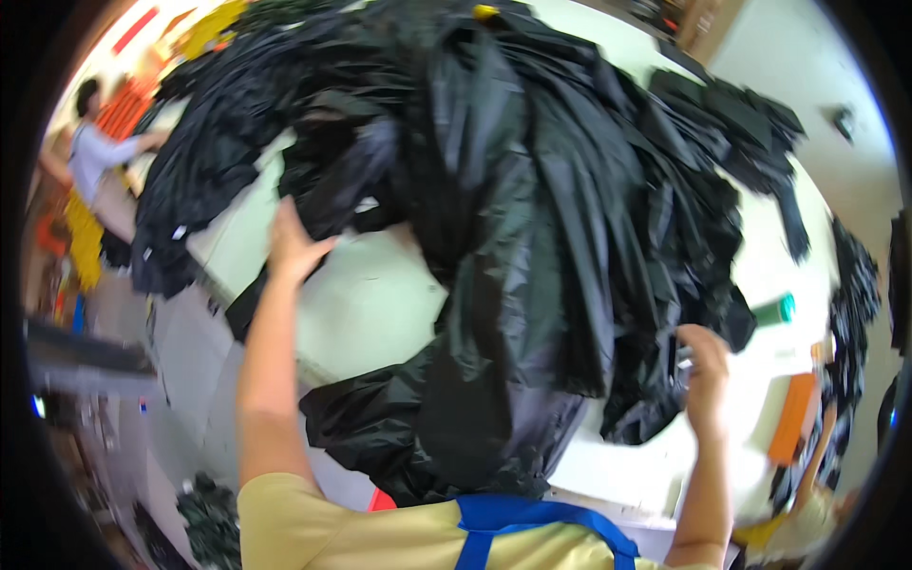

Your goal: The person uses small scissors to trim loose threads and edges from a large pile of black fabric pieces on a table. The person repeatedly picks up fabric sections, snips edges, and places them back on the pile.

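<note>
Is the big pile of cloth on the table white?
No, the pile of cloth is shiny black; only the table under it is white, and the left hand grips its edge.

Pale greenish-white work surface, brightly lit, runs diagonally through the room. Grey floor to the left, with a dark blurred bench near it. Plain white wall at upper right. Another person in a light shirt stands at far left.
</note>
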Action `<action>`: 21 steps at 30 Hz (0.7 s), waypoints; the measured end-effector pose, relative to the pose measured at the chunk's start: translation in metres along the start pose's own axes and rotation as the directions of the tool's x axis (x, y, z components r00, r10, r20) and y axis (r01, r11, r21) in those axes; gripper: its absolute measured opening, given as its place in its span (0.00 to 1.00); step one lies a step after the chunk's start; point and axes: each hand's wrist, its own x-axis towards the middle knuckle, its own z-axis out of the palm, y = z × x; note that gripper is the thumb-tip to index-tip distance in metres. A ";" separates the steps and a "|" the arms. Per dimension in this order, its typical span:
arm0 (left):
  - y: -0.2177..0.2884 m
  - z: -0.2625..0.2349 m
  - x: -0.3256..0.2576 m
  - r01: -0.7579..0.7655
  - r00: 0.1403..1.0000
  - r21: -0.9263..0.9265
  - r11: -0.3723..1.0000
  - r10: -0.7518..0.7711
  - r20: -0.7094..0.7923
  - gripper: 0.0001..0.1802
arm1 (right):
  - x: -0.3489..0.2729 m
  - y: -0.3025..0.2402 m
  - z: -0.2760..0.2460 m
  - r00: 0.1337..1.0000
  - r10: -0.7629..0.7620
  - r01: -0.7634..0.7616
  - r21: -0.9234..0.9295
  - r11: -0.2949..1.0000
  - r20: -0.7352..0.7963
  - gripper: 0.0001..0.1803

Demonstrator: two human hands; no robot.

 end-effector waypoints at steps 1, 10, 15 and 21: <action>-0.027 -0.007 -0.002 0.056 0.978 0.123 0.991 -0.079 0.191 0.27 | -0.006 -0.024 0.008 0.994 -0.093 0.080 0.176 0.981 0.062 0.21; 0.042 -0.034 -0.226 0.063 0.627 -0.188 0.980 0.108 0.771 0.41 | -0.093 -0.068 0.057 0.994 -0.082 0.041 0.451 0.891 0.070 0.25; 0.144 -0.004 -0.258 0.610 -0.054 -0.129 0.782 0.203 0.978 0.23 | -0.177 -0.063 0.114 0.858 0.326 -0.503 0.781 0.370 0.397 0.18; 0.307 0.040 -0.257 0.901 0.096 -0.307 0.306 0.550 0.830 0.26 | -0.135 0.039 0.083 0.910 0.342 -0.407 0.655 0.636 0.233 0.22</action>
